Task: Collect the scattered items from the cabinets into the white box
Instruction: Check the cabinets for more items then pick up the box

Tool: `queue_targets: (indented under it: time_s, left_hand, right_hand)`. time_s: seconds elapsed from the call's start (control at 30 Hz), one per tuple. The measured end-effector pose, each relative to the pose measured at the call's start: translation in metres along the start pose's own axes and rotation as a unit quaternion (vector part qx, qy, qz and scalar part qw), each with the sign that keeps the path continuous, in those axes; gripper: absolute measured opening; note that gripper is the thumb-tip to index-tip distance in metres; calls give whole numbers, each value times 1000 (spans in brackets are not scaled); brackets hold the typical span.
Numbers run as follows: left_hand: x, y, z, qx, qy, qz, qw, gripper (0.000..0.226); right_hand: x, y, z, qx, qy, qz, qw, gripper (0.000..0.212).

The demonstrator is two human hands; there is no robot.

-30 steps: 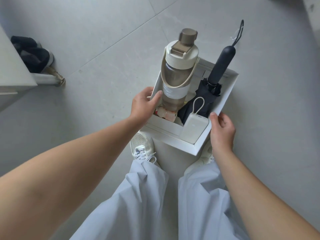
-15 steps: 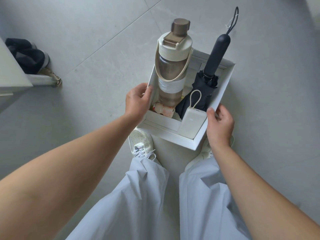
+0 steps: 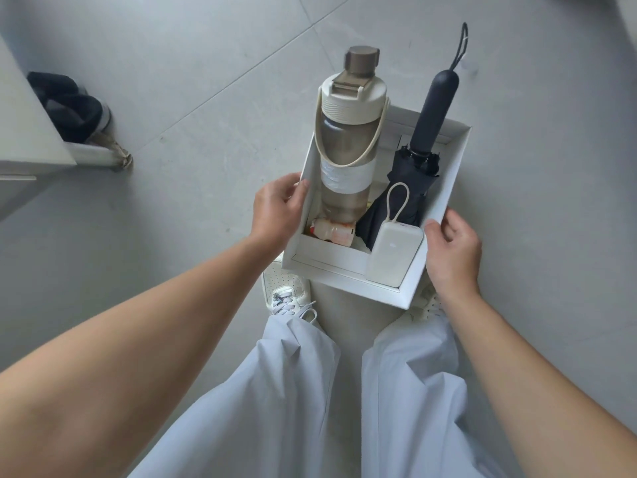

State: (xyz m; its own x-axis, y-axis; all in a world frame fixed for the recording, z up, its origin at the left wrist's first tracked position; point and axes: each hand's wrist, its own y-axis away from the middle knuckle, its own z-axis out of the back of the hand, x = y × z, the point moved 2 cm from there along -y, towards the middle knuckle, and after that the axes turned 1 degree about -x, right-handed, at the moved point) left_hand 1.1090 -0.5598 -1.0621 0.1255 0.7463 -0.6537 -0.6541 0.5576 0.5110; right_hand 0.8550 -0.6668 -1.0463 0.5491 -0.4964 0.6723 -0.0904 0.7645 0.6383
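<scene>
1. Nearest are two pale blue trouser legs [image 3: 293, 391] and two white shoes [image 3: 284, 288], both shoes partly hidden under the box.
2. One white box [image 3: 331, 262] is held between both hands. The left hand [image 3: 275, 212] grips its left wall with the thumb hooked over the rim. The right hand [image 3: 451, 246] curls round the right wall by the near corner.
3. Four items sit inside. One white power bank [image 3: 393, 255] leans in the near right corner and one small pink bottle [image 3: 332, 232] lies near left. One tall water bottle [image 3: 348, 139] and one folded dark umbrella [image 3: 434, 112] both rise past the far rim.
4. A grey tiled floor [image 3: 172, 81] lies all around.
5. Far left stands one white cabinet [image 3: 24, 132], with dark footwear [image 3: 69, 101] on its low shelf.
</scene>
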Motion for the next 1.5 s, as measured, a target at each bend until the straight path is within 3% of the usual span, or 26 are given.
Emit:
queue_targets:
  time_s: [0.17,0.27,0.4,0.6,0.73,0.83,1.0,1.13,1.23,1.33,1.5]
  left_hand:
    - [-7,30,26,-12,-1,21,1000,36]
    - [-24,55,52,-15,36,35,999,35]
    - [-62,92,100,-48,88,26,995,16]
    - [-115,126,174,-89,123,47,987,29]
    - [-135,146,209,-112,119,37,986,24]
    - [-145,158,230,-126,132,38,982,25]
    - [-153,187,260,-162,146,56,974,25]
    - [-157,219,281,-211,164,78,960,22]
    - [-152,247,290,-245,180,91,948,22]
    - [-138,275,292,-296,202,126,925,19]
    - [-115,330,286,-350,248,198,881,24]
  right_hand:
    - [21,16,5,27,21,10,999,13]
    - [48,42,12,26,24,14,999,26]
    - [97,82,24,17,30,25,999,20]
    - [179,138,44,22,31,72,997,12]
    - [216,160,47,30,38,95,994,14]
    - [236,171,45,34,56,109,992,19]
    - [265,195,37,48,77,129,987,44]
    - [284,212,31,88,99,153,979,34]
    - [293,221,28,130,118,155,972,13]
    - [305,232,22,167,163,173,957,26]
    - [319,257,6,211,243,208,924,31]
